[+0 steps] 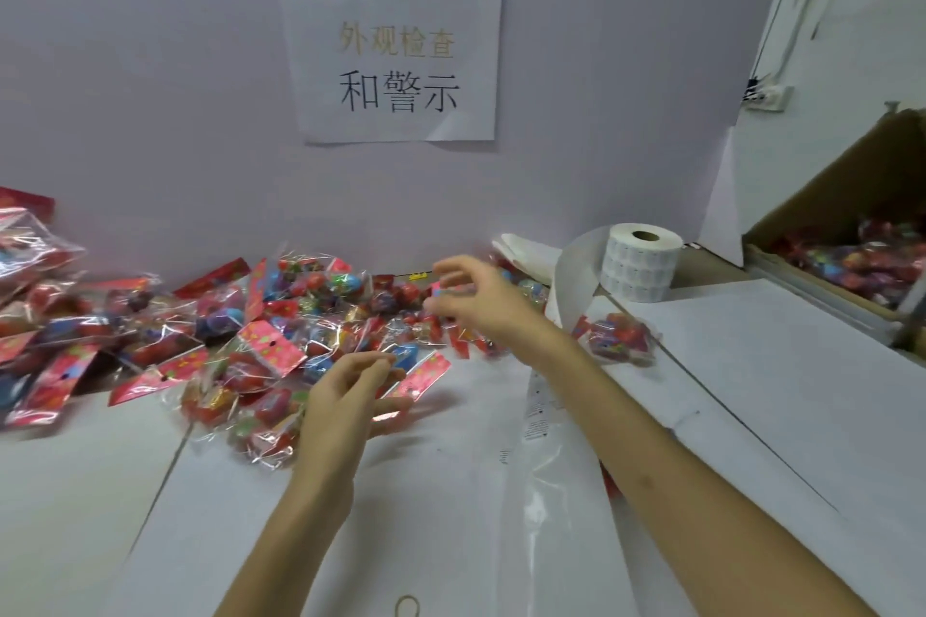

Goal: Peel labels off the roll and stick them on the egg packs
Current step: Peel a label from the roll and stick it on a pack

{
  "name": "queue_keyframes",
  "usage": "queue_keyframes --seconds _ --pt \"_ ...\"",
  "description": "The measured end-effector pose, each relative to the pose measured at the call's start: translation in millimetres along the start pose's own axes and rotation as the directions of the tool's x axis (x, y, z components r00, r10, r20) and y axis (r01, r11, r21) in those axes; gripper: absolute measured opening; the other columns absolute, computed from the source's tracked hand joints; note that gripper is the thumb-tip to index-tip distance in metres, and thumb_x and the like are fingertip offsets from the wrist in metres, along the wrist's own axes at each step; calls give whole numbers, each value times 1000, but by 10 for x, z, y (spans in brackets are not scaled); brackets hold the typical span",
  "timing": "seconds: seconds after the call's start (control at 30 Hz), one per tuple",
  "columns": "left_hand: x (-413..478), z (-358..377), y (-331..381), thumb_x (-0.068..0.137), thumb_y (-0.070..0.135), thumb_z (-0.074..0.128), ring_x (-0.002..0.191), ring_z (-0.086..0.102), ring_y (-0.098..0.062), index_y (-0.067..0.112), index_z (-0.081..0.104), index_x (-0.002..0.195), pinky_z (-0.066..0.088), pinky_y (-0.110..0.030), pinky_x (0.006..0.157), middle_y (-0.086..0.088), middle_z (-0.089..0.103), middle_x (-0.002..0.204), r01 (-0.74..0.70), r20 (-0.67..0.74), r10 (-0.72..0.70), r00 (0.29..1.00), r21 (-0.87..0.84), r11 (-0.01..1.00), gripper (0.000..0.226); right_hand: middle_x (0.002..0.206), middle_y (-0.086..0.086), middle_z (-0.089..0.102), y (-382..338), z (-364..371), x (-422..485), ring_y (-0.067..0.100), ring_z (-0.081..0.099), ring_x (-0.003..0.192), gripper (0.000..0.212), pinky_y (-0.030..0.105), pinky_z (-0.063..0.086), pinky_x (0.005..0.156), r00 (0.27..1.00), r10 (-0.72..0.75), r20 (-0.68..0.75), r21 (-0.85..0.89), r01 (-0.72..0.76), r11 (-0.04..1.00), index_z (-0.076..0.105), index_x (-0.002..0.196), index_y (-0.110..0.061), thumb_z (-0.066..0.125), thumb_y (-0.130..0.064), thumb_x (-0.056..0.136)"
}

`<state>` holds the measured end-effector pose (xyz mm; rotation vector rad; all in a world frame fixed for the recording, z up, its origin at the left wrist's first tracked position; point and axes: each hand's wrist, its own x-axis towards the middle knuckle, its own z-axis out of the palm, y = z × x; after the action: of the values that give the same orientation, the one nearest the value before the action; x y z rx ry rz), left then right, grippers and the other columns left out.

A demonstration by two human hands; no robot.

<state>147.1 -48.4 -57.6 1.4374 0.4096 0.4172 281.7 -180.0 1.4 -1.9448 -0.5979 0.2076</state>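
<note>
Many clear egg packs (260, 346) with red header cards lie heaped on the white table (751, 391), from the left edge to the middle. The white label roll (641, 261) stands upright at the back right. Its backing strip (556, 416) loops off it and trails toward me across the table. My left hand (351, 396) hovers with relaxed fingers at the pile's near edge, beside a pack with a red card (423, 376). My right hand (471, 296) is blurred above the pile, its fingers loosely curved and apart. I see no label in it.
One egg pack (621, 336) lies apart, just right of my right wrist. An open cardboard box (852, 261) holding more packs stands at the far right. A paper sign (396, 60) is taped to the wall behind. A rubber band (407, 606) lies near the bottom edge.
</note>
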Motion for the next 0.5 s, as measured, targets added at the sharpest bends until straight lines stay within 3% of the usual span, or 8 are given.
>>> queue_keyframes --seconds 0.07,0.2,0.4,0.5 --pt "3 9 -12 102 18 58 76 76 -19 16 69 108 57 -25 60 -5 76 101 6 -16 -6 1000 17 1000 13 129 -1 55 59 179 83 23 59 119 62 37 55 87 994 28 104 -201 -7 980 47 143 -17 77 -31 90" --pt "8 23 -57 100 22 60 92 73 -18 21 68 109 51 -28 70 -1 74 107 18 -1 -18 1000 62 998 12 155 7 45 177 445 214 27 48 137 72 43 46 108 972 101 214 -399 -7 917 39 152 -15 72 -37 92" --pt "-16 55 -76 99 19 62 94 68 -9 23 70 102 45 -21 67 5 73 101 28 8 -29 1000 97 995 9 120 3 65 324 650 88 19 63 107 31 27 54 83 998 -34 48 -406 51 913 65 119 -15 74 -15 90" --pt "-25 78 -63 98 18 62 93 70 -13 20 72 97 47 -20 68 1 74 98 17 30 -21 999 128 992 11 107 -3 65 341 626 -34 12 61 97 26 17 49 72 995 -95 42 -320 103 942 67 109 -17 73 -4 87"
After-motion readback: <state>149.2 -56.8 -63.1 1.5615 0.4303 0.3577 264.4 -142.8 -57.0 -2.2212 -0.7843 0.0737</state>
